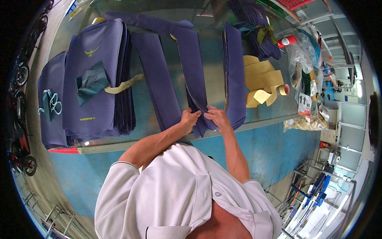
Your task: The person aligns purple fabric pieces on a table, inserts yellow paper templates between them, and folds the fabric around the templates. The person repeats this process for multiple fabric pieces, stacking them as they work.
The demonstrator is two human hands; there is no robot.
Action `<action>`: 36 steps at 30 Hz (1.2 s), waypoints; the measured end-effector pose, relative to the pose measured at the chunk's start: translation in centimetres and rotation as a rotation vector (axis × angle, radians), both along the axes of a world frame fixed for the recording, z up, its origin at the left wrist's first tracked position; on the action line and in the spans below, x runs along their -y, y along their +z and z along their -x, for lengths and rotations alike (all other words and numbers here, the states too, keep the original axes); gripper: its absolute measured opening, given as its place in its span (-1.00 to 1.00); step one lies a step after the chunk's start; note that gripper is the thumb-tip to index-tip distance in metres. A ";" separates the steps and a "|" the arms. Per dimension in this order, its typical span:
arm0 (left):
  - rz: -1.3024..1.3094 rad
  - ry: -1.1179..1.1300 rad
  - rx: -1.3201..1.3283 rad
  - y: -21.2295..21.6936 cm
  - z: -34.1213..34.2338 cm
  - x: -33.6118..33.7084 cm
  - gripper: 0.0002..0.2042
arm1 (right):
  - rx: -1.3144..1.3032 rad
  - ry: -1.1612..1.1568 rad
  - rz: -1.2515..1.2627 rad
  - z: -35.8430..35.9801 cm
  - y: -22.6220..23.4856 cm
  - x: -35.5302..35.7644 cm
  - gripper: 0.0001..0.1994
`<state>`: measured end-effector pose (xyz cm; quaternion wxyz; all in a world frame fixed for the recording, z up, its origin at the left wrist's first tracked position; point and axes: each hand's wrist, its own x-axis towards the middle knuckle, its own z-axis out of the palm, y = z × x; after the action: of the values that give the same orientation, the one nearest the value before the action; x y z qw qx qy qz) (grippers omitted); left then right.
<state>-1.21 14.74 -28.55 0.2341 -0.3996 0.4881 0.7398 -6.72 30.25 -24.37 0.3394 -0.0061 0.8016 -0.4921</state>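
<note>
- The left hand (pixel 189 118) pinches the near end of a long navy strip (pixel 193 75) — fingers closed on the fabric at the table's (pixel 139 104) front edge; the right hand (pixel 217 116) grips the same end just beside it, thumb on top, fingers curled under.
- That strip lies on a thin stack of like strips running away from the person across the table; a second strip stack (pixel 159 81) lies just to its left, and a thicker stack (pixel 234 75) stands on edge just to its right.
- At far left sits a tall pile of navy panels (pixel 99 79) with a yellow emblem; a dark green scrap (pixel 90 84) and a cream ribbon (pixel 123 85) rest on top; a lower navy pile (pixel 51 99) beside it carries a pale teal cord (pixel 51 102).
- To the right lie yellow cut pieces (pixel 260 77) and a tape roll (pixel 284 89); a tied navy bundle (pixel 254 28) sits behind them.
- Clear plastic bags (pixel 304 59) crowd the table's right end; what they hold is too blurred to tell.
</note>
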 end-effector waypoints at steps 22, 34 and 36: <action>-0.147 0.008 -0.040 1.2 -0.5 1.0 -0.56 | -0.171 0.025 -0.072 -0.2 -1.4 0.2 -0.78; 0.340 -0.346 -0.155 1.3 -2.4 0.5 -0.60 | -0.430 0.107 -0.177 -0.8 -3.9 0.0 -0.83; 0.190 -0.343 -0.072 1.4 -2.3 0.8 -0.57 | -0.425 0.093 -0.196 -0.9 -3.6 0.2 -0.83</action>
<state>1.12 13.93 -27.17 0.3003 -0.3044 0.6247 0.6534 -5.86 30.09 -27.93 0.1845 -0.1134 0.8979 -0.3833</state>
